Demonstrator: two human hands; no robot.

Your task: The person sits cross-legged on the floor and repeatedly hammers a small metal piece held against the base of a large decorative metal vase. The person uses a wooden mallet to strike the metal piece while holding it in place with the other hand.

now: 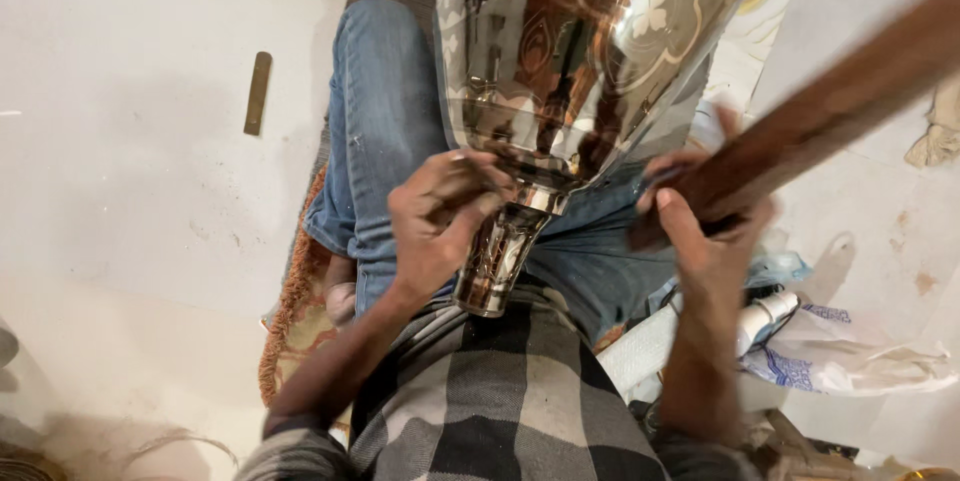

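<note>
A large shiny engraved metal vessel (570, 51) lies across my lap, its narrow neck (497, 261) pointing at my body. My left hand (435, 221) presses against the vessel where the body meets the neck, pinching a thin tool at the fingertips. My right hand (700, 231) grips the near end of a long brown wooden stick (830, 111) that runs up to the right edge, close to the vessel's right side.
I sit on a pale floor in blue jeans (385, 111) and a checked cloth (500, 401). A small brass bar (258, 93) lies on the floor at left. White plastic bags and a bottle (800, 341) lie at right. An orange rug edge (290, 301) shows under my leg.
</note>
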